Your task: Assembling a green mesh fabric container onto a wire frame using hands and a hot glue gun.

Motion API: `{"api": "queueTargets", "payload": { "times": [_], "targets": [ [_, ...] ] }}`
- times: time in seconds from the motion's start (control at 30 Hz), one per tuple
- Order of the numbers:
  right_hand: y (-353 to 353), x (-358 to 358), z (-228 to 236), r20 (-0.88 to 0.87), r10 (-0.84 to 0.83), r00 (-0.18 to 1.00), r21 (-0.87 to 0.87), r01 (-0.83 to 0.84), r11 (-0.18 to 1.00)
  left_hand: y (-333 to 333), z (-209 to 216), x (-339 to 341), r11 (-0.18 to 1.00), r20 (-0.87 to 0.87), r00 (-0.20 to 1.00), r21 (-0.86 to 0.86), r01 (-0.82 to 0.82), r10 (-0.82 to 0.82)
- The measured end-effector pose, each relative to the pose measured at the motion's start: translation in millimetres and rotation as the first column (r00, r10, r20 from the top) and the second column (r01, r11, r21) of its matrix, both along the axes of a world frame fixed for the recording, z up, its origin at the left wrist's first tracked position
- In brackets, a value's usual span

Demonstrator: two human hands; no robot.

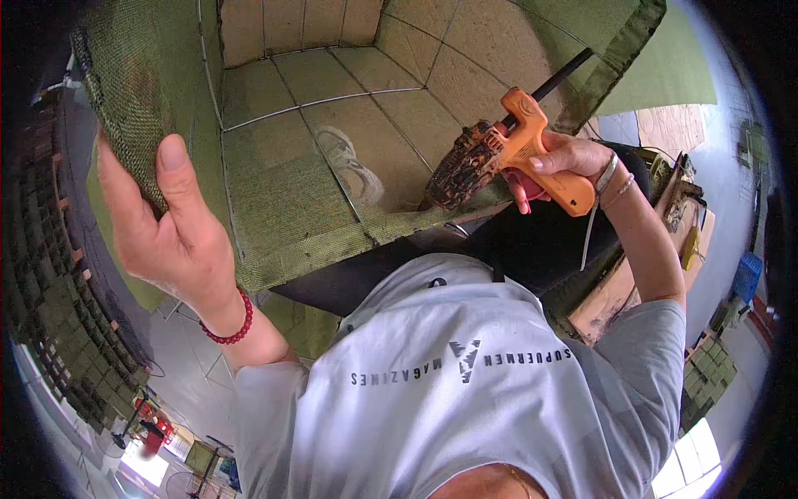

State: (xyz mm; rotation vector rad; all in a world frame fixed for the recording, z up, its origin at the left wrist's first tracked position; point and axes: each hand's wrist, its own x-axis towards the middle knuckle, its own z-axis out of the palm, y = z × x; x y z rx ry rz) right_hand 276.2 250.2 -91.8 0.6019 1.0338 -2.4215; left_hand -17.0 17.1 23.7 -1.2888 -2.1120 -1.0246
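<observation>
1. Head view: our left hand [179, 237] pinches the mesh [278, 195], fingers closed on its left side.
2. Our right hand [573, 158] grips the glue gun [521, 137], fingers wrapped round it, nozzle by the near mesh edge.
3. We judge gluing in hand; the next move calls for steady aim.

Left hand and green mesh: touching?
Touching. The head view shows the left hand with the green mesh held between thumb and fingers.

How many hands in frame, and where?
2: the left hand holds the green mesh at frame left; the right hand grips the orange glue gun, right of centre.
</observation>
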Motion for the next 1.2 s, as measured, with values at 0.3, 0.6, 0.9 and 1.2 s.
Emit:
{"api": "queueTargets", "payload": {
  "times": [0.3, 0.6, 0.9, 1.2],
  "targets": [
    [0, 4, 7, 0.007, 0.031, 1.000, 0.044, -0.031, 0.999, 6, -5, 2, 1.000, 0.003, 1.000, 0.015, 0.026, -0.026],
    [10, 9, 11, -0.034, 0.088, 0.996, 0.036, -0.087, 0.996, 0, 2, 1, 1.000, -0.026, 0.999, 0.011, 0.022, -0.022],
    [-4, 50, 48, -0.147, -0.464, 0.873, 0.154, 0.484, 0.862, 4, 6, -3, 0.999, 0.000, 0.999, 0.027, 0.035, -0.035],
    [-11, 194, 80, -0.571, -0.812, -0.120, 0.463, 0.770, -0.439, -5, 2, -20, 0.988, 0.007, 0.995, -0.117, -0.100, 0.101]
  ]
}}
